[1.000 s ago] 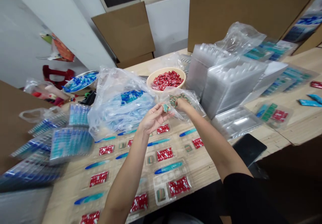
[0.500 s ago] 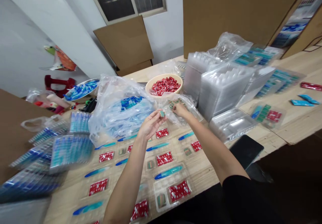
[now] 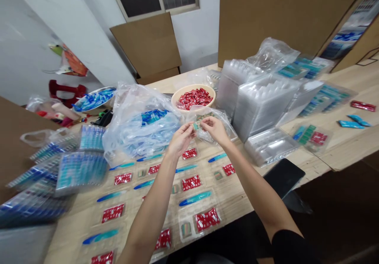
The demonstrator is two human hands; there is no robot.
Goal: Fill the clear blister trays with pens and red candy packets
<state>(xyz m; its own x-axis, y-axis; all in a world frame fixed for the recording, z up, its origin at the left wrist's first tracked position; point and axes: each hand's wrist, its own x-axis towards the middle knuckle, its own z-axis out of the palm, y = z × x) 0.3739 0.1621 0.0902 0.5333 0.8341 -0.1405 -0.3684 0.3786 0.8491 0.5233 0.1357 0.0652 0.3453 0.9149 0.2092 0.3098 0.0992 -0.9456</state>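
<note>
My left hand [image 3: 181, 139] pinches a small green-and-tan sachet [image 3: 195, 126] between its fingertips, just above the table. My right hand [image 3: 212, 129] sits close beside it, its curled fingers against a clear plastic bag [image 3: 213, 127] that holds more small sachets. The fingers hide part of that bag, and I cannot tell whether this hand grips anything. Below both hands lie moulded clear trays [image 3: 195, 212] on the wooden table [image 3: 237, 200], with red packets, blue-and-teal tubes and small sachets set out in rows.
Behind the hands stand a bowl of red packets [image 3: 194, 98] and a large plastic bag of blue items [image 3: 142, 127]. Stacked clear trays [image 3: 260, 102] rise to the right. A black phone [image 3: 284, 177] lies near the table's front edge.
My left hand has moved up and right, closing the gap to my right hand. The sachet stays in its fingertips. The view has shifted slightly.
</note>
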